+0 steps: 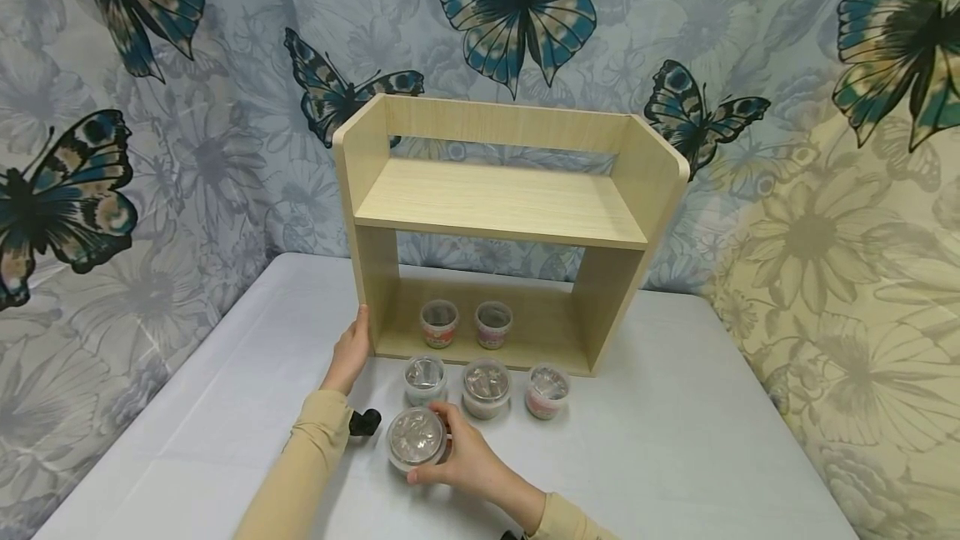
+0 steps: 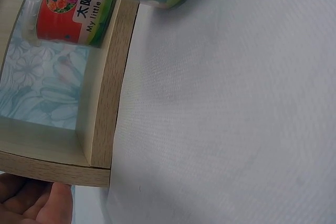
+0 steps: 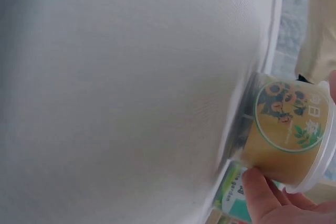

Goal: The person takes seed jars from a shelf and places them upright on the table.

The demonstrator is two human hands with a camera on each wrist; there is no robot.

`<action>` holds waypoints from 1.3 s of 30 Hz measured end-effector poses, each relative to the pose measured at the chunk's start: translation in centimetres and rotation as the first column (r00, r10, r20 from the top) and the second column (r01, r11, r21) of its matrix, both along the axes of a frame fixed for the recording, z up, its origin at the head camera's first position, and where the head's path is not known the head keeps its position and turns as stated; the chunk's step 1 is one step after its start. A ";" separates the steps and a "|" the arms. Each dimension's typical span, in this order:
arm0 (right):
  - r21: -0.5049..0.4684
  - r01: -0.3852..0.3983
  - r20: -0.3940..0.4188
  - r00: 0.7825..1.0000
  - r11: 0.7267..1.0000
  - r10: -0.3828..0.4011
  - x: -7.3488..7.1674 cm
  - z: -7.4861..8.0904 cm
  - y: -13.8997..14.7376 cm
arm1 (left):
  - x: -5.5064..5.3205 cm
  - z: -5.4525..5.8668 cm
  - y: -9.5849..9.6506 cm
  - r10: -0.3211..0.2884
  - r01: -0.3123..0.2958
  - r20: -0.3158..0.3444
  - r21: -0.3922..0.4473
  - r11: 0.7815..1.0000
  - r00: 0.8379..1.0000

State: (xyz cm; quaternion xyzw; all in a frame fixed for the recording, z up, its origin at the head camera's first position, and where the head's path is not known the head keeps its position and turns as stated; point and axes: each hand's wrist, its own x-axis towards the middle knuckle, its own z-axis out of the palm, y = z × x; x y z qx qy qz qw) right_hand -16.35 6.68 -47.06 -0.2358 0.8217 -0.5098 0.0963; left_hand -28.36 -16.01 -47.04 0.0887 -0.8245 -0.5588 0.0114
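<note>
My right hand (image 1: 474, 458) grips a round lidded plastic tub (image 1: 417, 438), thumb on its near side and fingers on its far side. In the right wrist view this tub (image 3: 286, 129) shows a yellow-orange label with sunflowers. Against the outer face of the wooden shelf's left side panel (image 1: 365, 273) rests my left hand (image 1: 349, 354); its fingers (image 2: 56, 203) show beside the panel edge in the left wrist view. Beyond the held tub stand a small tub (image 1: 425, 380), a larger one (image 1: 486, 388) and a pinkish one (image 1: 547, 392), all with clear lids.
Two cups, one red-labelled (image 1: 438, 323) and one purple-labelled (image 1: 493, 325), stand on the bottom board of the shelf. An upper board (image 1: 502, 198) spans above them. White cloth (image 1: 690, 440) covers the table, and a butterfly-print backdrop (image 1: 517, 15) hangs behind.
</note>
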 end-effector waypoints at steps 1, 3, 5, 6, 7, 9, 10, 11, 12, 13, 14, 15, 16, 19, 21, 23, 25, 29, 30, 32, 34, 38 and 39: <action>-0.005 0.000 0.011 1.000 1.000 0.000 -0.1 0.0 0.1 | 0.0 0.0 0.0 0.000 0.000 -0.001 0.000 1.000 1.000; -0.018 0.002 0.027 1.000 1.000 -0.002 -0.2 0.0 0.2 | 0.0 0.0 0.0 0.000 0.000 0.000 0.000 1.000 1.000; -0.031 0.005 0.043 0.999 0.999 -0.004 -0.3 0.1 0.4 | 0.0 0.0 0.0 0.001 -0.001 -0.001 0.000 1.000 1.000; -0.039 0.004 0.049 0.999 0.999 -0.003 -0.4 0.3 0.6 | -0.1 0.0 0.0 0.003 -0.003 -0.003 -0.002 1.000 1.000; -0.040 0.002 0.055 0.998 0.999 0.000 -0.4 0.4 0.8 | 0.0 0.0 0.0 0.003 -0.003 -0.004 0.000 1.000 1.000; -0.039 -0.005 0.057 0.998 0.999 0.007 -0.5 0.7 1.2 | 0.0 0.1 0.0 0.001 -0.001 -0.003 0.001 1.000 1.000; -0.037 -0.009 0.048 0.999 0.999 0.011 -0.5 0.9 1.4 | 0.1 0.1 0.0 0.001 -0.001 -0.002 0.003 1.000 1.000; -0.032 -0.015 0.034 0.999 0.999 0.016 -0.6 0.9 1.6 | 0.1 0.1 0.0 -0.001 0.001 -0.001 0.004 1.000 1.000; -0.029 -0.022 0.018 1.000 0.999 0.023 -0.6 1.0 1.8 | 0.2 0.1 0.0 -0.003 0.003 0.001 0.007 1.000 1.000; -0.023 -0.029 0.001 1.000 0.999 0.029 -0.6 1.1 2.0 | 0.2 0.1 0.0 -0.006 0.006 0.002 0.008 1.000 1.000; -0.023 -0.033 -0.021 0.999 0.999 0.033 -0.6 1.1 2.1 | 0.3 0.2 0.0 -0.007 0.007 -0.001 0.006 1.000 1.000; -0.019 -0.039 -0.046 0.998 0.999 0.038 -0.6 1.2 2.3 | 0.3 0.2 0.0 -0.008 0.008 -0.003 0.004 1.000 1.000; -0.018 -0.040 -0.065 0.997 0.999 0.039 -0.7 1.3 2.4 | 0.3 0.2 0.0 -0.009 0.009 -0.002 0.006 1.000 1.000; -0.036 -0.037 -0.105 0.994 0.999 0.033 -1.0 2.0 2.9 | 0.3 0.2 0.0 -0.013 0.013 -0.006 0.004 1.000 1.000; -0.051 -0.019 -0.131 0.991 0.998 0.012 -1.5 2.6 3.2 | 0.2 0.2 0.0 -0.013 0.013 -0.006 0.005 1.000 1.000; -0.076 0.015 -0.152 0.988 0.997 -0.026 -2.0 3.3 3.5 | 0.2 0.2 0.0 -0.013 0.013 -0.005 0.006 1.000 1.000; -0.116 0.053 -0.158 0.985 0.992 -0.071 -2.5 3.9 3.8 | 0.2 0.1 0.0 -0.012 0.012 -0.004 0.007 1.000 1.000; -0.196 0.117 -0.181 0.971 0.974 -0.153 -2.9 6.0 4.1 | 0.1 0.0 0.0 -0.005 0.005 -0.008 0.005 1.000 1.000; -0.210 0.132 -0.187 0.967 0.969 -0.172 -3.0 6.5 4.1 | 0.1 -0.1 0.0 -0.001 0.001 -0.008 0.006 1.000 1.000; -0.223 0.164 -0.200 0.957 0.961 -0.210 -3.2 7.2 4.2 | 0.0 -0.2 0.0 0.001 -0.001 -0.010 0.003 1.000 1.000; -0.241 0.197 -0.197 0.949 0.950 -0.247 -3.8 7.2 4.4 | 0.0 -0.2 0.0 0.005 -0.005 -0.008 0.007 1.000 1.000; -0.279 0.243 -0.195 0.933 0.929 -0.303 -5.1 6.8 4.9 | 0.0 -0.3 0.0 -0.001 0.001 -0.013 0.000 1.000 1.000; -0.281 0.252 -0.198 0.929 0.926 -0.313 -5.6 6.5 5.1 | 0.0 -0.2 0.0 -0.002 0.002 -0.013 -0.001 1.000 1.000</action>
